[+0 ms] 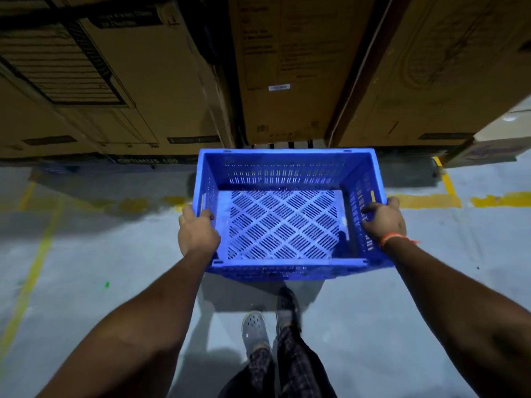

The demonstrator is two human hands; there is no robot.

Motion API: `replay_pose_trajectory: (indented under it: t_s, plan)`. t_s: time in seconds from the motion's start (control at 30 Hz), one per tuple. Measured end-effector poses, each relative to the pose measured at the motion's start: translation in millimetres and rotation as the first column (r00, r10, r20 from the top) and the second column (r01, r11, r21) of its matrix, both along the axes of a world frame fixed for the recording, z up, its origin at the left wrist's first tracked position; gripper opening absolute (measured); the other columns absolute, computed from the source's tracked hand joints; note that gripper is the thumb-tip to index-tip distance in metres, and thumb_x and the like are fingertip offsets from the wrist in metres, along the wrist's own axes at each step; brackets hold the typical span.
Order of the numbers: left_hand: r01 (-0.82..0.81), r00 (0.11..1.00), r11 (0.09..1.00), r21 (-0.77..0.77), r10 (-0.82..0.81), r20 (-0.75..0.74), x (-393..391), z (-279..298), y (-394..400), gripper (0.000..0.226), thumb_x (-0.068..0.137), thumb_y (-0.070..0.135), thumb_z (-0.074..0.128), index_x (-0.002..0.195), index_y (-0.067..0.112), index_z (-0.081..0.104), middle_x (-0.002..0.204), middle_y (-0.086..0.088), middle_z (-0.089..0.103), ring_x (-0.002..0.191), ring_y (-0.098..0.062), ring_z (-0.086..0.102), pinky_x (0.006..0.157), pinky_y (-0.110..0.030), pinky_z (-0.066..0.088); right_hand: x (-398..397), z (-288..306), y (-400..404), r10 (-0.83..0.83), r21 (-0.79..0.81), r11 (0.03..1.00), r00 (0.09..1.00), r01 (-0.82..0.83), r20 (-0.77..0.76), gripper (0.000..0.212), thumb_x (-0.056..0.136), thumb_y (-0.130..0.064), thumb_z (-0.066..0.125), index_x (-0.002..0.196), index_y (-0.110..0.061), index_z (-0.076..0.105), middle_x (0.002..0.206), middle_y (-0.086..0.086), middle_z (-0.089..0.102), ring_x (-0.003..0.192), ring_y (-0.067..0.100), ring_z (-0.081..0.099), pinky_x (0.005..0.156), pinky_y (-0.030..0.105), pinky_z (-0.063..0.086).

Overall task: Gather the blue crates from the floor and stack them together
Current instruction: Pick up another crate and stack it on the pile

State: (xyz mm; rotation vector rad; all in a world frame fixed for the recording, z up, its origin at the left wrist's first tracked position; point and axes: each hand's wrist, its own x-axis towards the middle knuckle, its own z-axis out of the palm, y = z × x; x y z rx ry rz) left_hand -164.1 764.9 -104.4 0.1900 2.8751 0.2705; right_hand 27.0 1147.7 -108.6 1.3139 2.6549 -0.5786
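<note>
left hand [198, 229] clamped on left rim | blue crate [283, 222], empty, held off the grey floor [86, 254] before cardboard boxes [287, 67] | right hand [383, 219] clamped on right rim | progress: one crate lifted; no stack or other crates visible, stacking pending

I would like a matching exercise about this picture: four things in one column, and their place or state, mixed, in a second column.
Things:
1. blue slotted plastic crate
2. left hand
3. tall brown cardboard boxes
4. orange thread wristband

Places or states:
A. on the right wrist
B. standing behind the crate
C. empty, held up above the floor
D. gripping the crate's left rim

Pairs: 1-C, 2-D, 3-B, 4-A
</note>
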Motion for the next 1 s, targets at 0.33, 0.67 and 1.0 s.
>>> replay_pose_trajectory:
  t_s: [0.33,0.67,1.0]
  plan:
    - [0.036,0.999,0.997,0.064,-0.035,-0.008,3.5,-2.9,-7.6,0.026,0.079,0.019,0.067,0.104,0.027,0.065,0.125,-0.011,0.038,0.115,-0.036,0.049,0.088,-0.044,0.053,9.8,0.1,-9.5,0.005,0.039,0.999,0.999,-0.003,-0.049,0.023,0.074,-0.019,0.075,0.096,-0.026,0.073,0.126,0.011,0.041,0.097,0.035,0.064,0.103,0.032,0.047]
    - [0.029,0.996,0.998,0.047,-0.025,-0.085,3.3,-13.2,-4.7,0.027,0.078,0.022,0.068,0.102,0.032,0.067,0.124,-0.011,0.041,0.114,-0.037,0.052,0.088,-0.045,0.052,7.4,-4.3,-2.4,0.056,0.076,0.996,0.998,-0.054,-0.033,0.020,0.076,-0.023,0.074,0.094,-0.028,0.072,0.119,0.009,0.040,0.087,0.035,0.066,0.095,0.034,0.052]
    - [0.029,0.995,0.999,0.031,-0.026,-0.095,7.3,-7.1,-0.1,0.027,0.079,0.024,0.068,0.105,0.033,0.066,0.125,-0.011,0.042,0.115,-0.036,0.051,0.086,-0.043,0.052,5.1,-5.1,4.6,0.073,0.098,0.993,0.995,-0.066,-0.068,0.020,0.075,-0.018,0.072,0.093,-0.027,0.072,0.116,0.009,0.041,0.093,0.036,0.064,0.098,0.035,0.051]
